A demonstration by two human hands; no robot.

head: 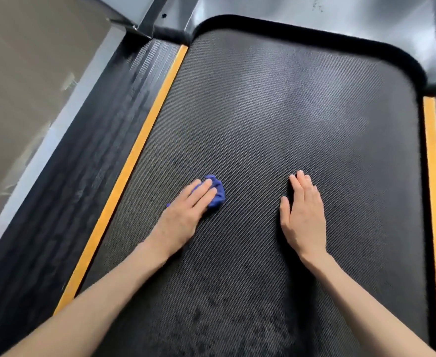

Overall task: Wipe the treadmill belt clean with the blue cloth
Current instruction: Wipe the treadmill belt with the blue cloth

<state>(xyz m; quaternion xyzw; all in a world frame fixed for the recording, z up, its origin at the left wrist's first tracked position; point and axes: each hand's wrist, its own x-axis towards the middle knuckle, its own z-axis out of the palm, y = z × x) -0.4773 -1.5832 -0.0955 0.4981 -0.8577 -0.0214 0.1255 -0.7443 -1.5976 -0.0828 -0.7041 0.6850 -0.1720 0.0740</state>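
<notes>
Just left of centre, a small blue cloth [218, 193] lies bunched into a wad on the black, finely textured treadmill belt [276, 119]. The left hand [186, 212] lies on top of it, palm down, with the fingers stretched almost straight over the fabric. They press the cloth rather than curl round it, and only its far edge shows past the fingertips. Bunching the cloth and flattening the palm on it probably puts weight behind each stroke and keeps the cloth from slipping out.

The right hand [303, 215] holds nothing. It rests flat and open on the bare belt, well apart from the cloth, and most likely props up the person as they lean forward. Both forearms reach in from the lower edge of the view.

A darker, mottled patch [224, 313] lies on the belt close to the person. It may be damp or dirt, which cannot be told.

An orange strip [139, 150] runs along each long side of the belt. Beyond the left strip there is a ribbed black side rail [88, 163], then a grey-brown floor [18, 86]. A dark glossy motor cover [314, 19] curves round the far end of the belt.

No brand, label or readable writing shows. A few specks on the cover are too small to make out.
</notes>
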